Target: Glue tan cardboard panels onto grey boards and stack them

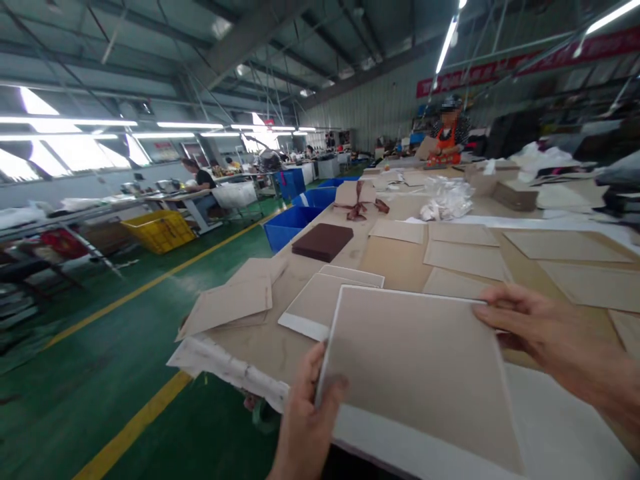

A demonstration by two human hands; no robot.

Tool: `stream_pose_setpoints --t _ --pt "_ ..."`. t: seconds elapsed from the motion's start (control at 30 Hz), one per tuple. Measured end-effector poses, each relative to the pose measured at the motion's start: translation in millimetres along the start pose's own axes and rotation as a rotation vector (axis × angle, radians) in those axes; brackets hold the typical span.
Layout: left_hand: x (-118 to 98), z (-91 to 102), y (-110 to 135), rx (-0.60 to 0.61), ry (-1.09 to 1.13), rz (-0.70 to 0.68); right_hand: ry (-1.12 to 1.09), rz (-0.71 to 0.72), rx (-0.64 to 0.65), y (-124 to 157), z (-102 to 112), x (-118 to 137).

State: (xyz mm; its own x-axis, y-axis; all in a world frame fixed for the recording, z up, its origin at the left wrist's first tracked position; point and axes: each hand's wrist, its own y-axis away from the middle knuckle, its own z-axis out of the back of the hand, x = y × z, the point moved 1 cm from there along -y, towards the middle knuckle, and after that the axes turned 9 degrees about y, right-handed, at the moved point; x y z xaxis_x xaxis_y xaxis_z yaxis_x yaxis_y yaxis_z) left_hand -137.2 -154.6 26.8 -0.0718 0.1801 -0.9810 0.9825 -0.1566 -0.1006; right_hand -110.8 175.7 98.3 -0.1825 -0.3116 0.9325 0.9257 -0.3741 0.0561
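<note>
A beige rectangular board with a pale border (420, 367) is held up between both hands, tilted toward me. My left hand (313, 407) grips its left edge, thumb on the face and fingers behind. At the top right corner my right hand (525, 320) pinches the board, its fingers partly hidden behind. Just beyond lie similar white-edged boards (320, 300), overlapping on the table (250, 353). To their left, several plain beige pieces (230, 303) rest at the table's edge. Flat beige panels (465, 257) are spread out on the right side.
A dark brown stack (323, 241) sits farther back, near beige pieces with a brown ribbon (357, 210). Clear plastic (447, 198) lies mid-table. Blue bins (290, 227) stand along the left side, a yellow bin (160, 231) across the aisle. A person in an orange apron (447, 140) stands at the far end.
</note>
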Motion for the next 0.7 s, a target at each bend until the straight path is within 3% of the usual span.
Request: stream_pose_setpoints --t 0.13,0.23,0.3,0.4,0.47,0.57,0.7 --pt "-7 70.5 -50 -0.191 -0.104 0.111 0.264 0.062 0.227 -44 -86 30" --pt "1 106.0 -72 -0.255 -0.318 0.104 0.439 0.102 0.219 -74 -130 29" --pt "7 117.2 -76 -0.265 -0.628 -0.034 0.567 0.158 0.186 -87 -147 23" --pt "14 115.9 -71 -0.226 -1.129 -0.471 0.777 0.275 0.15 -97 -154 17" --pt "17 106.1 -67 -0.148 -1.264 -0.726 0.886 0.334 0.134 -108 -148 18" --pt "20 85.1 -67 -0.057 -1.236 -0.908 1.008 0.37 0.088 -145 -131 25" --pt "31 65.1 -75 -0.049 -1.167 -1.04 1.124 0.327 0.013 -224 -116 28"
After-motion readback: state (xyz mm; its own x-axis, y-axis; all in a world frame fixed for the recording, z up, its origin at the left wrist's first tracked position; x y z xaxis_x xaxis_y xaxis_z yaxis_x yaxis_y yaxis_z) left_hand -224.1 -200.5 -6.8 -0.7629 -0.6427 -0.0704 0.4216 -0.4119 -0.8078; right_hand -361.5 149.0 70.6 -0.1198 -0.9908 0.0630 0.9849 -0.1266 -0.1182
